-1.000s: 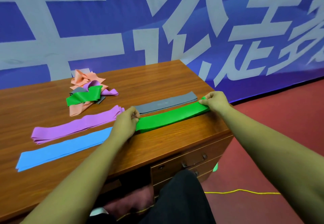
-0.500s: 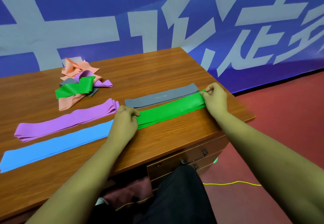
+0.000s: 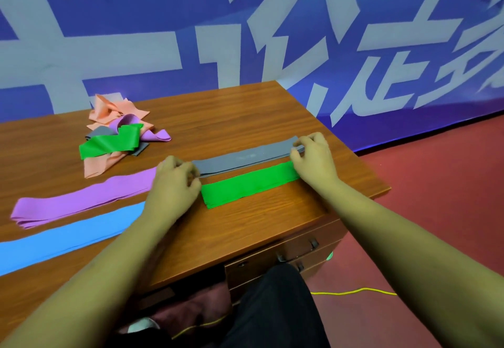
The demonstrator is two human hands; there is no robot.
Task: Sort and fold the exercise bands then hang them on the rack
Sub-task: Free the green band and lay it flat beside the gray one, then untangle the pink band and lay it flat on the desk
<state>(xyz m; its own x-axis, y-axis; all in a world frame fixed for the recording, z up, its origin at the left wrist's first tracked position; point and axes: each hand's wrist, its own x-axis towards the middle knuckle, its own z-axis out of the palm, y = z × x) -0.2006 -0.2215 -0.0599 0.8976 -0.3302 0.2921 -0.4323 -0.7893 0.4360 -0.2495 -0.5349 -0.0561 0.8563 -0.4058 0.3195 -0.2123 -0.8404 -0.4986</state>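
Observation:
A folded green band (image 3: 249, 182) lies flat near the front right of the wooden desk (image 3: 245, 227). Just behind it lies a folded grey band (image 3: 245, 158). My left hand (image 3: 174, 184) has curled fingers at the grey band's left end, beside the green band's left end. My right hand (image 3: 313, 159) pinches the grey band's right end and covers the green band's right end. A folded purple band (image 3: 81, 200) and a flat blue band (image 3: 68, 234) lie to the left. No rack is in view.
A loose pile of peach, purple, green and grey bands (image 3: 117, 135) sits at the back left of the desk. Desk drawers (image 3: 294, 249) face me below the front edge. A blue banner wall stands behind, with red floor and a yellow cord (image 3: 354, 291) to the right.
Both hands have left the green band's ends and shifted back onto the ends of the grey band. The green band stays flat on the desk. The camera has tilted slightly.

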